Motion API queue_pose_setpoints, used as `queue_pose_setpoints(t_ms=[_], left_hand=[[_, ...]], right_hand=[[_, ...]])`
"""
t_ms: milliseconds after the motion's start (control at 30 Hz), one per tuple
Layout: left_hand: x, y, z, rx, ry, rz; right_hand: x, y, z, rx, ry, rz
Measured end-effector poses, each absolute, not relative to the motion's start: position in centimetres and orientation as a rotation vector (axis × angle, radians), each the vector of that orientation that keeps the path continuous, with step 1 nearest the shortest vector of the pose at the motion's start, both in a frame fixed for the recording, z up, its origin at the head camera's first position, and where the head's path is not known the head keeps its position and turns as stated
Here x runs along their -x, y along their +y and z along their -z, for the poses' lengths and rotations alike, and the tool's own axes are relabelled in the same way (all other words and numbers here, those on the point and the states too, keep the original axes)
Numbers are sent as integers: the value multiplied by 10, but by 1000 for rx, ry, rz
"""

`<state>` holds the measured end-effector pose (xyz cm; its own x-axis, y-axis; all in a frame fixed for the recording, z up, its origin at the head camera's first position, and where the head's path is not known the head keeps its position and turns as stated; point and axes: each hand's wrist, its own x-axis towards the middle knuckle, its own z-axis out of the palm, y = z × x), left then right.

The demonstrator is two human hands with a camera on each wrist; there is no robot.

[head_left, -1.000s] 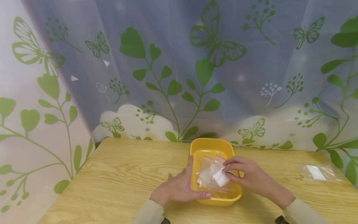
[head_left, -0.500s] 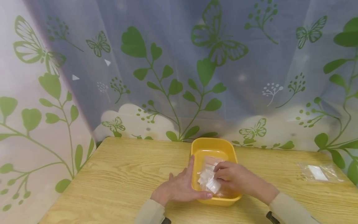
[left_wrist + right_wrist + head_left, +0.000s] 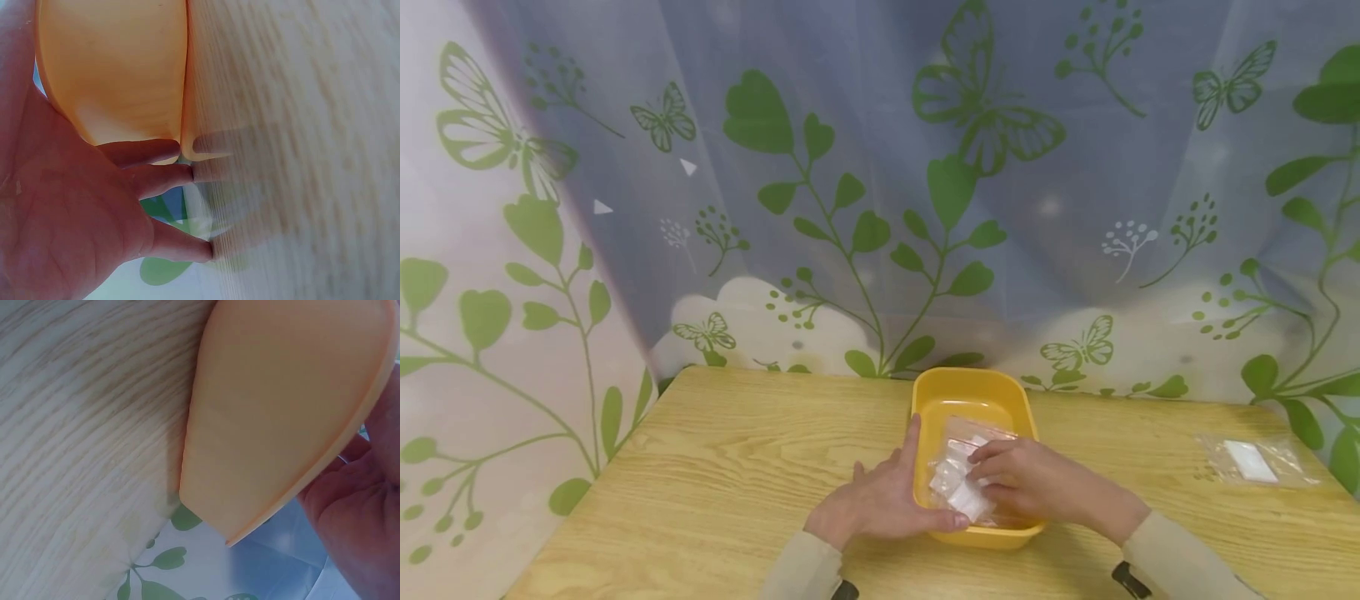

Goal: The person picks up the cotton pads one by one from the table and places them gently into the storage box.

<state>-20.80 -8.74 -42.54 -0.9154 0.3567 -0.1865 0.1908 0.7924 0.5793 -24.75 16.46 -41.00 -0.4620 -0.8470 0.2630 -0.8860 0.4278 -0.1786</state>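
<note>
A yellow plastic bin stands on the wooden table, holding several clear zip bags with white contents. My left hand steadies the bin at its left side: the thumb lies over the near rim, and the straight fingers run along the outer left wall. In the left wrist view, the fingers reach past the bin wall toward the table. My right hand reaches over the right rim, its curled fingers pinching at a zip bag among the pile. Its fingertips are partly hidden, and the right wrist view shows mostly the bin's outer wall.
A separate clear bag with a white rectangle inside lies on the right side of the table. Behind the table hangs a curtain printed with leaves and butterflies; the bin stands near the back edge.
My right hand has moved left and deeper into the bin, away from the right rim. The zip bags have shifted beneath its fingers. My left hand has stayed at the bin's side.
</note>
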Motion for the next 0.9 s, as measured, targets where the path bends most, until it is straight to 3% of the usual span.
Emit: queue_pose_setpoints(t_ms=[300, 900], left_hand=[[209, -87, 426, -423, 2696, -834], [208, -87, 427, -424, 2692, -843]], right_hand=[[242, 170, 404, -1529, -2518, -501], [231, 200, 406, -1109, -2257, -385]])
